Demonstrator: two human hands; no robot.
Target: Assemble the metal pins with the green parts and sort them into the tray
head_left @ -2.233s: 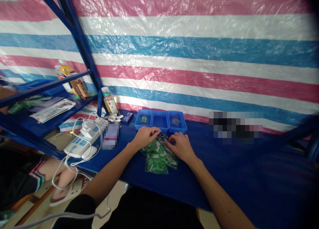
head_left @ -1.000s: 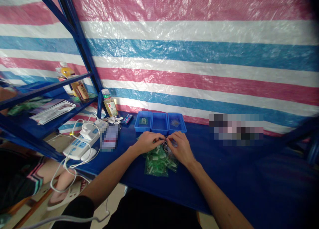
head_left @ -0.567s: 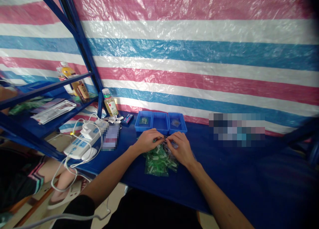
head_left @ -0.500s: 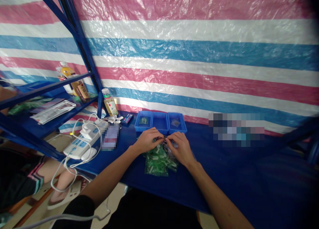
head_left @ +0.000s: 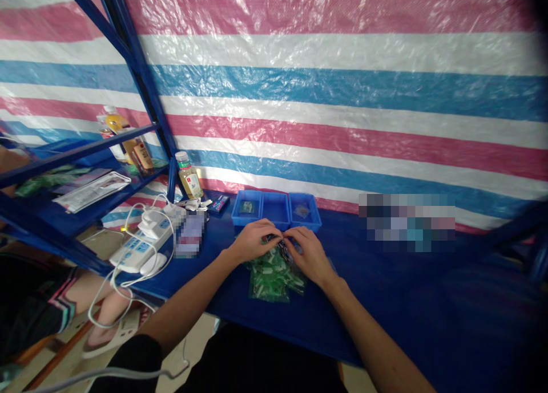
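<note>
My left hand [head_left: 257, 240] and my right hand [head_left: 306, 250] meet fingertip to fingertip just in front of the blue bins. Both are closed in a pinch around something small, dark and shiny, which the fingers mostly cover. Beneath them lies a pile of small green-tinted clear plastic bags [head_left: 269, 282] on the blue table [head_left: 299, 324]. Part of the pile is hidden by my hands. Right behind my fingers stand three joined blue bins [head_left: 274, 209]. A small packet [head_left: 247, 206] lies in the left bin and another clear packet [head_left: 302, 211] in the right one.
To the left are a white power strip [head_left: 139, 242] with tangled cables, a capped bottle [head_left: 189, 176] and a small blue box [head_left: 220, 204]. A blue metal frame [head_left: 141, 79] rises there. Another person's leg [head_left: 85, 299] shows at lower left. A blurred-out patch [head_left: 406, 222] covers the right side.
My fingertips have shifted very slightly while pinched together over the pile. Everything else looks the same.
</note>
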